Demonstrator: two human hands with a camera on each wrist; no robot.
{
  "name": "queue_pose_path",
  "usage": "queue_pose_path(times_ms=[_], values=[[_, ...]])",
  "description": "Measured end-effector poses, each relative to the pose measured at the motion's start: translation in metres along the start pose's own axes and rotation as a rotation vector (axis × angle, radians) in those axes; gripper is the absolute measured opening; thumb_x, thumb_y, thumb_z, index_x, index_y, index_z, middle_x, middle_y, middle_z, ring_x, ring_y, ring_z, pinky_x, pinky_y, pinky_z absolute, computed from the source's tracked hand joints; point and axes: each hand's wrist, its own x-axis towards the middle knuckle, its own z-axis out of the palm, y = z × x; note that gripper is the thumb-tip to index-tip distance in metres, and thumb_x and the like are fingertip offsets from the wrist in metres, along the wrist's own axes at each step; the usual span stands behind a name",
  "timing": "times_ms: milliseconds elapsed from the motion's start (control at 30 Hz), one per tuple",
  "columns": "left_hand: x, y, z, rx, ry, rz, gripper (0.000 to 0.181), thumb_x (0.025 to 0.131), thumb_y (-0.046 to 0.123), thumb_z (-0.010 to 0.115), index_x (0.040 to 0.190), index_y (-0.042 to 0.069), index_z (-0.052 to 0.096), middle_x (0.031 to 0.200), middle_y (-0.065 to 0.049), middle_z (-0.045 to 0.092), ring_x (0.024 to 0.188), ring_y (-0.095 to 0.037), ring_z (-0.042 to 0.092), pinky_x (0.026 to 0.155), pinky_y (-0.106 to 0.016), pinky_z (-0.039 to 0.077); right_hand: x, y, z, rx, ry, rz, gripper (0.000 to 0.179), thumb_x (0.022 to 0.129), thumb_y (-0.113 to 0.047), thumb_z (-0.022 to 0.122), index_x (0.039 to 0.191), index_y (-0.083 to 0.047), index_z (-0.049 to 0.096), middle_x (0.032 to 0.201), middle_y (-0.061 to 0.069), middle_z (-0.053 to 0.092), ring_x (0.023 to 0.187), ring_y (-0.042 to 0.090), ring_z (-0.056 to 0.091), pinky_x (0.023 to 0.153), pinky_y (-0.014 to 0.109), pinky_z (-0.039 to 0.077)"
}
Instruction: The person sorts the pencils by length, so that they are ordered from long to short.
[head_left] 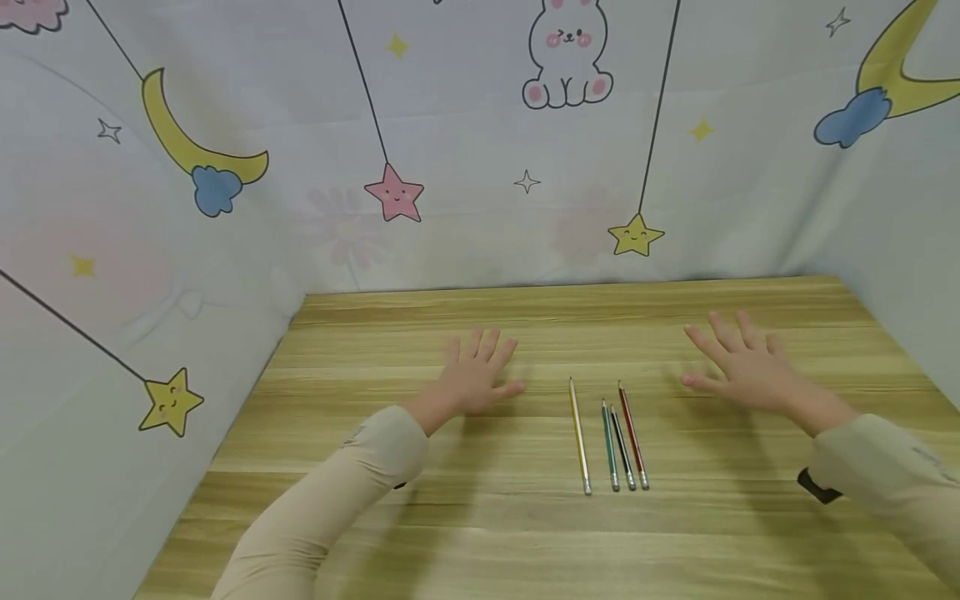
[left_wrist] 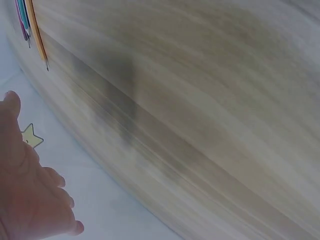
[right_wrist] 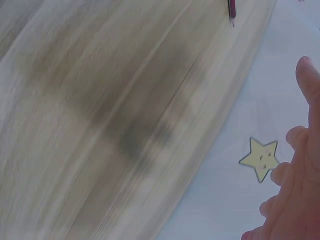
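Observation:
Several pencils lie on the wooden table (head_left: 525,533), tips toward the back wall. Apart on the left is a yellow-and-white pencil (head_left: 579,435); a teal pencil (head_left: 610,444), a black pencil (head_left: 622,447) and a dark red pencil (head_left: 633,435) lie close together to its right. My left hand (head_left: 472,379) hovers above the table left of the pencils, fingers spread and holding nothing. My right hand (head_left: 753,375) hovers to their right, likewise spread and bare. In the left wrist view, the yellow pencil (left_wrist: 37,32) shows at the top left corner.
A white cloth backdrop (head_left: 480,242) with stars, moons and a rabbit stands along the table's back edge and down both sides. Shadows of both hands and arms fall on the tabletop. A dark band (head_left: 819,487) shows under the right cuff.

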Motion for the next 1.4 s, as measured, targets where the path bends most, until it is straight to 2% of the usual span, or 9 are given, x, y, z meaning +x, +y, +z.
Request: queue_pose_path(times_ms=[233,367,467,633,733,833,1033,1233,1400], values=[[-0.002,0.022,0.002,-0.029,0.018,0.102,0.073,0.087,0.053,0.039,0.143,0.016,0.01,0.148,-0.014,0.01,0.136,-0.033,0.008,0.104,-0.058,0.009,0.004,-0.02,0.006,0.011,0.063,-0.085,0.08,0.082,-0.054,0.049,0.143,-0.02,0.009,0.146,0.023,0.003,0.128,0.052,0.001,0.09,0.072,0.01],[-0.002,0.035,0.003,-0.084,0.044,0.126,0.07,0.088,0.045,0.047,0.142,0.012,0.016,0.144,-0.012,0.025,0.131,-0.029,0.027,0.103,-0.051,0.023,0.006,-0.031,0.01,0.053,0.121,-0.141,0.078,0.082,-0.041,0.058,0.141,-0.008,0.019,0.142,0.029,0.014,0.125,0.053,0.015,0.092,0.067,0.02],[0.0,0.043,0.005,-0.189,0.075,0.112,0.064,0.086,0.038,0.053,0.138,0.009,0.027,0.135,-0.01,0.041,0.121,-0.025,0.043,0.097,-0.042,0.036,0.01,-0.037,0.015,0.117,0.165,-0.18,0.074,0.08,-0.028,0.064,0.136,0.001,0.026,0.138,0.032,0.022,0.121,0.051,0.026,0.093,0.061,0.027],[0.006,0.054,0.008,-0.434,0.059,0.043,0.048,0.083,0.03,0.06,0.123,0.008,0.044,0.109,-0.006,0.061,0.094,-0.017,0.06,0.076,-0.028,0.048,0.013,-0.048,0.02,0.299,0.152,-0.153,0.069,0.08,-0.017,0.063,0.134,0.006,0.027,0.131,0.031,0.034,0.109,0.045,0.045,0.087,0.053,0.039],[0.01,0.059,0.012,-0.564,0.027,-0.018,0.041,0.082,0.027,0.062,0.115,0.009,0.048,0.099,-0.006,0.065,0.078,-0.014,0.062,0.063,-0.023,0.048,0.015,-0.052,0.022,0.435,0.117,-0.093,0.065,0.081,-0.014,0.062,0.133,0.007,0.028,0.123,0.032,0.042,0.093,0.039,0.056,0.072,0.042,0.049],[0.013,0.064,0.017,-0.662,0.008,-0.073,0.037,0.08,0.025,0.064,0.11,0.009,0.05,0.094,-0.006,0.065,0.069,-0.011,0.06,0.056,-0.021,0.046,0.017,-0.054,0.024,0.556,0.078,-0.026,0.061,0.081,-0.013,0.062,0.13,0.007,0.031,0.113,0.032,0.048,0.084,0.032,0.06,0.059,0.033,0.051],[0.016,0.075,0.025,-0.802,-0.016,-0.13,0.039,0.077,0.022,0.068,0.107,0.005,0.05,0.089,-0.008,0.065,0.065,-0.011,0.058,0.054,-0.022,0.045,0.02,-0.06,0.031,0.753,-0.02,0.081,0.053,0.082,-0.011,0.06,0.125,0.007,0.035,0.099,0.024,0.053,0.068,0.02,0.059,0.053,0.033,0.05],[0.017,0.083,0.029,-0.875,-0.013,-0.156,0.046,0.075,0.023,0.07,0.11,0.003,0.047,0.075,-0.004,0.062,0.058,-0.011,0.054,0.051,-0.021,0.043,0.025,-0.065,0.042,0.825,-0.081,0.114,0.047,0.082,-0.008,0.059,0.119,0.009,0.037,0.085,0.015,0.058,0.062,0.016,0.057,0.052,0.031,0.05],[0.019,0.088,0.032,-0.859,0.006,-0.173,0.05,0.074,0.022,0.071,0.112,0.002,0.045,0.063,0.0,0.059,0.05,-0.011,0.052,0.047,-0.022,0.041,0.027,-0.069,0.05,0.839,-0.091,0.115,0.041,0.081,-0.006,0.058,0.113,0.011,0.039,0.074,0.013,0.06,0.055,0.014,0.057,0.049,0.03,0.049]])
